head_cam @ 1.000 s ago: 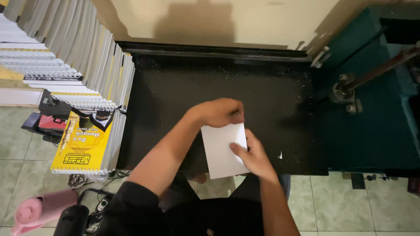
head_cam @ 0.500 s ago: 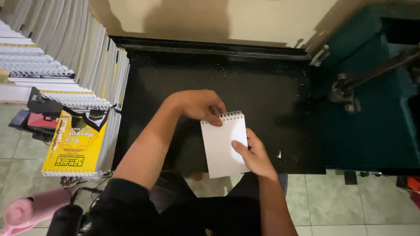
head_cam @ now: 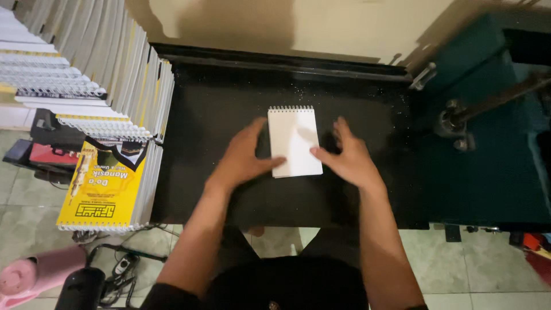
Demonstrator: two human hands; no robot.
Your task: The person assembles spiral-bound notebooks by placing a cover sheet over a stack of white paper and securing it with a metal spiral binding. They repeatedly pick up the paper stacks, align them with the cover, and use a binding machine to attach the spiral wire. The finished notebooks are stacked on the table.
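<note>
A small white spiral-bound booklet (head_cam: pixel 294 138) lies flat on the black work surface (head_cam: pixel 218 109), its wire binding at the far edge. My left hand (head_cam: pixel 244 158) rests at the booklet's left side, fingers spread, thumb on its lower left corner. My right hand (head_cam: pixel 347 156) is at the booklet's right side, fingers spread, thumb touching the lower right edge. Neither hand grips it.
Stacks of spiral-bound booklets (head_cam: pixel 86 63) stand at the left, with a yellow-covered pile (head_cam: pixel 106 183) in front. A teal machine with a metal lever (head_cam: pixel 488 103) is at the right. A pink object (head_cam: pixel 31 275) and cables lie on the tiled floor.
The booklet was held up near the table's front edge in both hands. Now it lies flat further back on the black surface, and both hands have opened beside it.
</note>
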